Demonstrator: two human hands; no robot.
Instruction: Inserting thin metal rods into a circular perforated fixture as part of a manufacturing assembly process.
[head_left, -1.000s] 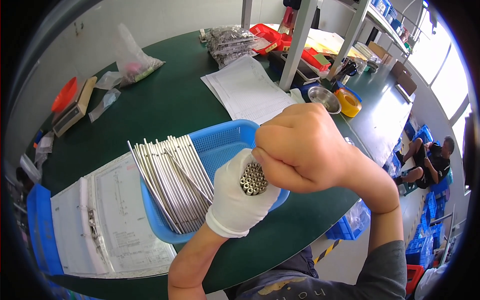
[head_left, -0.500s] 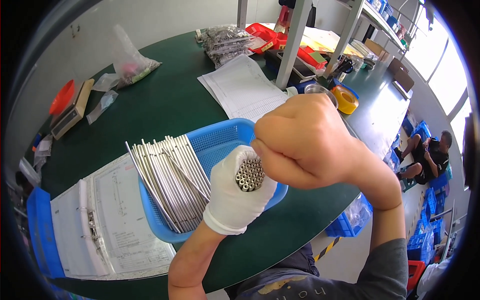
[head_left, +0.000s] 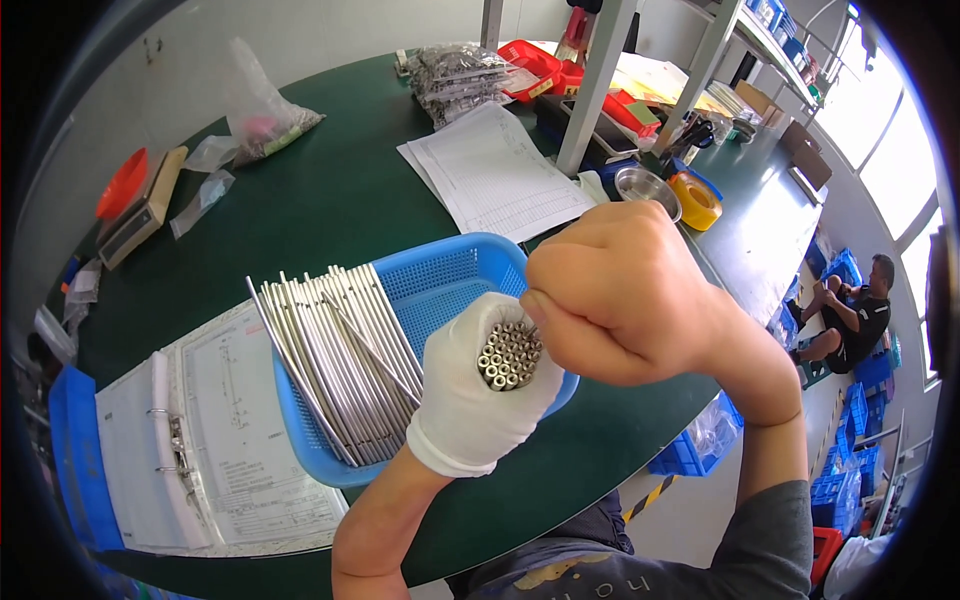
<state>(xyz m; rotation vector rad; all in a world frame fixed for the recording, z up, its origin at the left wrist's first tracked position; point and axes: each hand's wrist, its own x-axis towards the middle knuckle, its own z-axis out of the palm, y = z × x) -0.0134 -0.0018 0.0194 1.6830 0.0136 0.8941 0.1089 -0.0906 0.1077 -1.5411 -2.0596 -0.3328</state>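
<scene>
Head view, left hand: the gloved left hand [head_left: 478, 400] wraps a bundle of thin metal tubes [head_left: 510, 354], grip closed tight around them, open ends facing up.
Head view, right hand: the bare right hand [head_left: 620, 295] is fisted, fingertips pinching at the bundle's top.
Bundle position: above the blue basket [head_left: 455, 270] on the green table [head_left: 330, 190].
Handling: stiff, smooth, likely slippery; best gripped round the middle.
Spare tubes: a row of loose tubes [head_left: 335, 355] lies in the basket.

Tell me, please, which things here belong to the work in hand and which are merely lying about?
In use: bundle of metal tubes in the gloved left hand; bare right hand at its end; loose tubes; blue basket.

Lying about: ring binder, paper sheets, yellow tape roll, plastic bags.
</scene>
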